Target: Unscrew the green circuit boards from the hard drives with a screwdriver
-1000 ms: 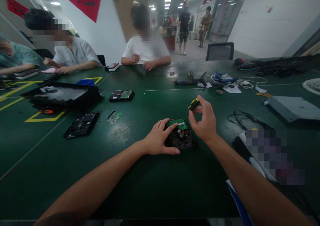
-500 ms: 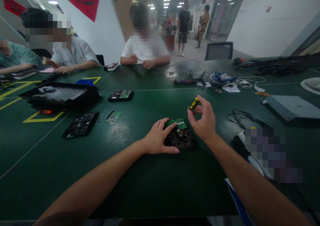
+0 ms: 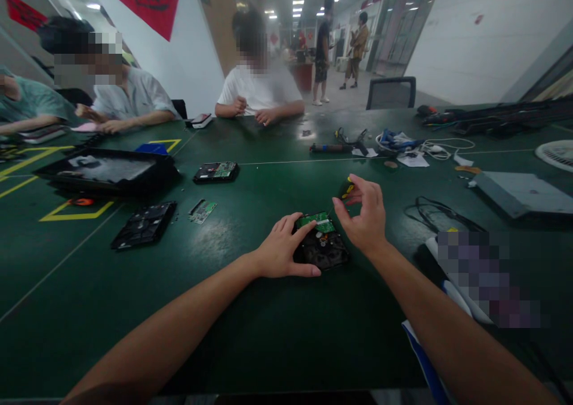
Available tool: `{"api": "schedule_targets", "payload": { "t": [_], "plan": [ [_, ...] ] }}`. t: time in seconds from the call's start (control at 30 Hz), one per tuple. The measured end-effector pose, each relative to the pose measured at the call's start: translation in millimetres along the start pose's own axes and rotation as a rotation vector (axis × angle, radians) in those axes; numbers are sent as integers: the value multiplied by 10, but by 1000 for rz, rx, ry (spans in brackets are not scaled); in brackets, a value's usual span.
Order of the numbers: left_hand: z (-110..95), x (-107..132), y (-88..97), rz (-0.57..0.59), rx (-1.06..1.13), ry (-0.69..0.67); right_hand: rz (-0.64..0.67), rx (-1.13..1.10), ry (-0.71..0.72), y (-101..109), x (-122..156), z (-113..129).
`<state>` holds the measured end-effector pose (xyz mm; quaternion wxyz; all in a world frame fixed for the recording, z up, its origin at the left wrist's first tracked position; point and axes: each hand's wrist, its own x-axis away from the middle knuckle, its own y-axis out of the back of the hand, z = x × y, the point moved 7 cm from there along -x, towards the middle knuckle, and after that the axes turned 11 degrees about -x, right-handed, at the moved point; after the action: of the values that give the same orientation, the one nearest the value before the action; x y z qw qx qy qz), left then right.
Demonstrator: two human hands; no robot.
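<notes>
Rolled screwdriver point(image 3: 345, 189) in right hand point(image 3: 367, 220), showing less yellow than before; at far, see person in dark clothes point(image 3: 322, 46) turned side-on.

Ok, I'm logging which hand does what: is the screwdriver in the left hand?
No, the right hand holds the screwdriver, while the left hand rests against the hard drive.

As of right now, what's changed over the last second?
Right hand: fingers shifted slightly on the screwdriver, whose handle seems turned. Background: person in dark clothes turned side-on; that person and the person in brown moved left in view. Nothing grasped or released. Left hand stays on the hard drive.
</notes>
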<state>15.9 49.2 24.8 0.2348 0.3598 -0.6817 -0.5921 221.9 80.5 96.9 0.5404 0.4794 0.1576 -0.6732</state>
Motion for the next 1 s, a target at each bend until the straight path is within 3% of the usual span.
{"api": "schedule_targets", "payload": {
  "t": [0.17,0.33,0.57,1.0],
  "plan": [
    [-17,5,24,4,8,2,13,-76,-35,-40,19,-61],
    [-20,10,34,3,30,10,-29,-4,-66,-13,27,-105],
    [-8,5,21,-7,25,1,30,-23,-19,-37,11,-31],
    [-7,7,22,-3,20,7,-3,-16,-20,-25,4,-52]
  ]
}}
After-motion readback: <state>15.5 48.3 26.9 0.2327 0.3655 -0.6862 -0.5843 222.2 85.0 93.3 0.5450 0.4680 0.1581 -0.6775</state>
